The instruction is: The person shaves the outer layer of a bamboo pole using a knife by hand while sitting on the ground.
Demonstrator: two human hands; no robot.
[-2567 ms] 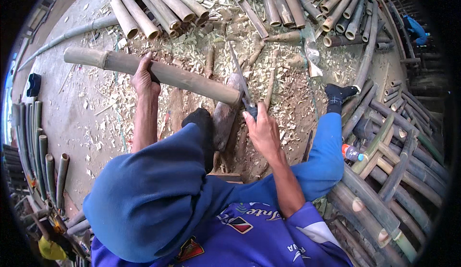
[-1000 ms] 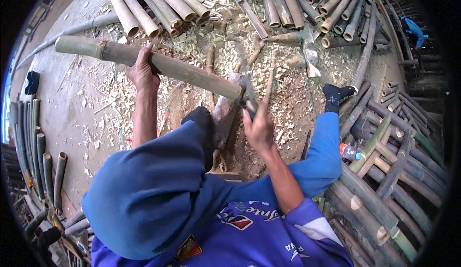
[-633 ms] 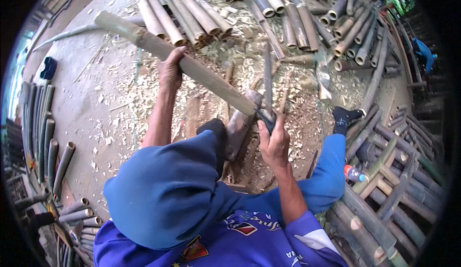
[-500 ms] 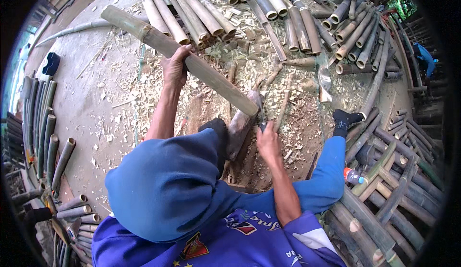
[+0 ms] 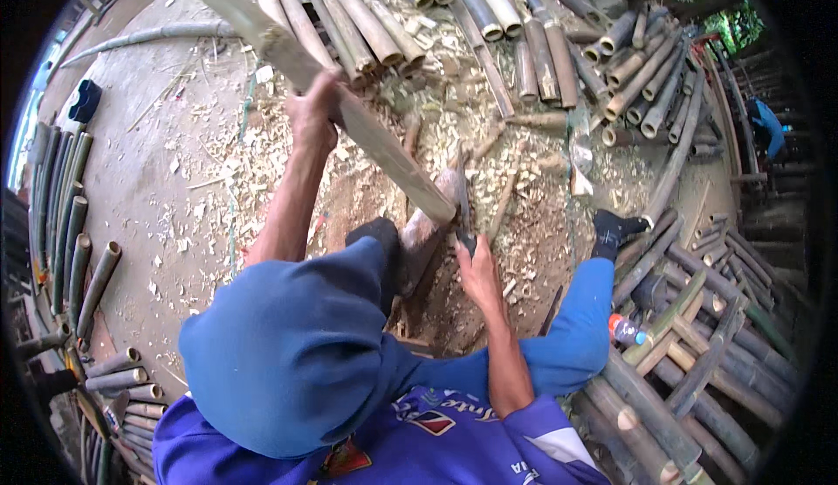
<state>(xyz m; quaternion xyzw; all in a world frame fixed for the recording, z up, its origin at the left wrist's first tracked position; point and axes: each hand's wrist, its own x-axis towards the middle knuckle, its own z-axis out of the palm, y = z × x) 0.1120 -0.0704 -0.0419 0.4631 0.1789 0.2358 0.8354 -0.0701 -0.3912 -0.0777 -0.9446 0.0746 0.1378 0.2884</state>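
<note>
My left hand [image 5: 312,118] grips a long, pale bamboo pole [image 5: 393,158] around its middle. The pole slants from the upper left down to a worn wooden chopping block [image 5: 423,232] between my feet. My right hand [image 5: 478,271] is closed on the handle of a knife, and its dark blade [image 5: 461,199] stands against the pole's lower end on the block. My bent left knee in blue cloth [image 5: 288,354] hides the ground below the block.
Cut bamboo poles lie stacked along the top [image 5: 489,13], at the right [image 5: 681,371] and at the left [image 5: 70,223]. Shavings [image 5: 524,223] cover the ground. A bottle with an orange cap [image 5: 624,330] lies by my right leg. A person in blue [image 5: 768,127] is far right.
The pole's far end has swung up and away, so it now slants steeply. My left hand moved up with it. The knife was raised, then came down onto the pole's lower end.
</note>
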